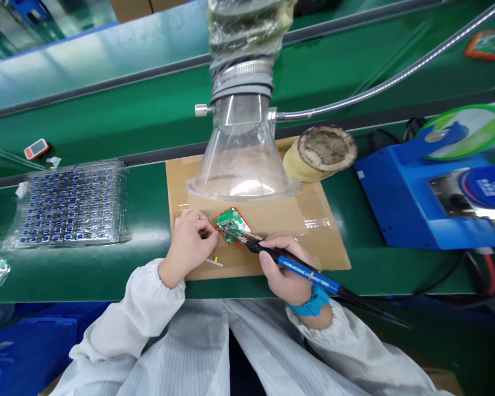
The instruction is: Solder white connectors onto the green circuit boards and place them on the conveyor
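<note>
A green circuit board [233,221] in an orange frame lies on a flat sheet of cardboard [280,242]. My right hand [286,269] is closed around a blue and black soldering iron [303,269]. The iron's metal tip reaches over the board from the right. At the board's left edge, my left hand [192,239] is pinched shut, and what its fingertips hold is too small to make out. A thin white piece with a yellow bit [215,262] rests on the cardboard just below my left hand.
A clear fume hood [241,159] hangs above the board, beside a crusted yellowish pot [297,162]. Stacked clear trays of small blue-marked parts [72,203] stand at left. A blue machine with a reel [429,198] occupies the right. An orange-framed device [36,148] lies at back left.
</note>
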Tool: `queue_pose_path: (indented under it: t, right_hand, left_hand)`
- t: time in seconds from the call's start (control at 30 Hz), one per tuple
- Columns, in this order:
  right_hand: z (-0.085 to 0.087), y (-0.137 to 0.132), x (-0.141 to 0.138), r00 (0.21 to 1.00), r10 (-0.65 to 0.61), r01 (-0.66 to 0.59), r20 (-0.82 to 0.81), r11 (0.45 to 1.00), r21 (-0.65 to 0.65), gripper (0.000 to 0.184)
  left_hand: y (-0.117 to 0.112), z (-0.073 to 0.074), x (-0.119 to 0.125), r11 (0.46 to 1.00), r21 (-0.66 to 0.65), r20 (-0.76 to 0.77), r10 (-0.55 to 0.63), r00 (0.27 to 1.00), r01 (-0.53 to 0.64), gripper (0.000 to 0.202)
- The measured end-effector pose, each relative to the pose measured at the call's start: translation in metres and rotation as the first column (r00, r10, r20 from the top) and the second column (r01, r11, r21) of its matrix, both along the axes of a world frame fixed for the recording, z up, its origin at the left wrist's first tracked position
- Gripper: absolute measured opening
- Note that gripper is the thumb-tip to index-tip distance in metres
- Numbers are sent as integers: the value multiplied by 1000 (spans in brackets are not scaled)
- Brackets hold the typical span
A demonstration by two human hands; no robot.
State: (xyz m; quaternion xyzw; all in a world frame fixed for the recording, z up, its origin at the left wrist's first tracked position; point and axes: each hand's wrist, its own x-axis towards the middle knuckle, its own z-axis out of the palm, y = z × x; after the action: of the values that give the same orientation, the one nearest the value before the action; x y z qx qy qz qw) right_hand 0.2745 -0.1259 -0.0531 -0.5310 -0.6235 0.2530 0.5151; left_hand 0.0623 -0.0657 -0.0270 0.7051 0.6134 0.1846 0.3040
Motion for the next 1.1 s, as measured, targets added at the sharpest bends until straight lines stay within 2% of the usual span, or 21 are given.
queue_pose_path:
  t: [0.67, 0.8, 0.93, 1.1]
  right_hand:
    - [3, -1, 0, 1000, 26, -26, -11, 1000, 14, 6]
    - [-3, -4, 3, 998, 26, -24, -63, 999, 30, 6]
    - [-15, -8, 7, 990, -22, 27, -139, 999, 36, 10]
    - [-19, -9, 8, 990, -36, 41, -134, 999, 34, 11]
  left_hand:
    - [0, 1, 1, 1000, -18, -11, 2, 1000, -2, 20]
    - [1, 1, 1, 1000, -11, -6, 1, 1000, -1, 21]
    - [0, 1, 1, 1000, -10, -4, 4, 1000, -4, 21]
    - [0, 1, 1, 1000, -9, -5, 1, 1000, -1, 21]
